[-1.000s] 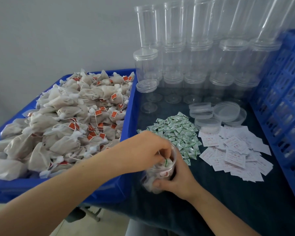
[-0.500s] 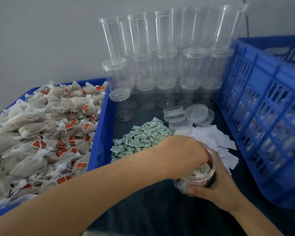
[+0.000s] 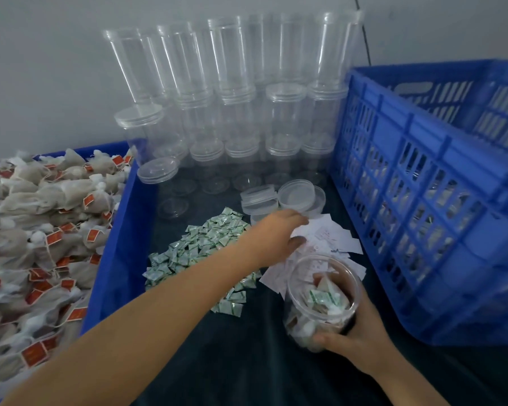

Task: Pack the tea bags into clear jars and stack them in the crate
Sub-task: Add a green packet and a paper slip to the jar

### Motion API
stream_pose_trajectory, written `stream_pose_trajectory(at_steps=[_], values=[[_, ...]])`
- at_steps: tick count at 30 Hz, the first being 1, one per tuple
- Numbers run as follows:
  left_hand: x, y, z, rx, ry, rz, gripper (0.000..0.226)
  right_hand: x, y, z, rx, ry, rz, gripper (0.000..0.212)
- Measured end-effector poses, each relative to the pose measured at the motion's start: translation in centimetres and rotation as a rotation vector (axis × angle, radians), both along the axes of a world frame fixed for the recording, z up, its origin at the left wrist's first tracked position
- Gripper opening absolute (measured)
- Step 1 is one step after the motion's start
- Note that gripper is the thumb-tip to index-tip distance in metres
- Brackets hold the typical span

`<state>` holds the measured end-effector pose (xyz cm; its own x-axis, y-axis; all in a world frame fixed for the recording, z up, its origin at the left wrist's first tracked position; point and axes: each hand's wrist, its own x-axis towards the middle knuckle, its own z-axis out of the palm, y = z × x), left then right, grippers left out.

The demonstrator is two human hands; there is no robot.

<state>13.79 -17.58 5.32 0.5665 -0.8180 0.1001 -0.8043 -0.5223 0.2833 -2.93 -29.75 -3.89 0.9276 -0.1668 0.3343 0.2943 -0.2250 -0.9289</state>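
Clear plastic jar (image 3: pixel 320 300), lower right of frame: your right hand (image 3: pixel 354 341) has its grip wrapped round the lower wall, jar tilted, mouth facing up toward the camera, long axis leaning up-frame. It holds tea bags plus a green sachet (image 3: pixel 323 297) on top; no lid yet. Your left hand (image 3: pixel 279 238), centre frame, reaches over the white slips (image 3: pixel 329 238), fingers extended, holding nothing I can see. Loose lids (image 3: pixel 298 196) sit just beyond. Progress looks early: tea bags (image 3: pixel 41 218) heaped in the blue bin (image 3: pixel 118 253) at left, empty jars (image 3: pixel 247 112) stacked at top, blue crate (image 3: pixel 423 206) at right; its contents are unclear.
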Motion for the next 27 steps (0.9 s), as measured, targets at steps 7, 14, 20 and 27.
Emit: stream_pose_trajectory(at_steps=[7, 14, 20, 27], values=[[0.1, 0.5, -2.8, 0.217, 0.015, -0.050, 0.037, 0.2, -0.1, -0.1, 0.023, -0.010, -0.009, 0.091], [0.1, 0.2, -3.5, 0.220, -0.120, -0.140, 0.035, 0.4, -0.2, -0.3, 0.012, -0.016, -0.007, 0.086], [0.3, -0.2, -4.4, 0.279, -0.331, -0.220, 0.058, 0.5, -0.1, -0.1, 0.011, -0.044, 0.009, 0.084], [-0.4, -0.2, -4.5, 0.076, -0.230, -0.251, 0.032, 0.6, -0.1, 0.1, -0.012, -0.043, 0.002, 0.082]])
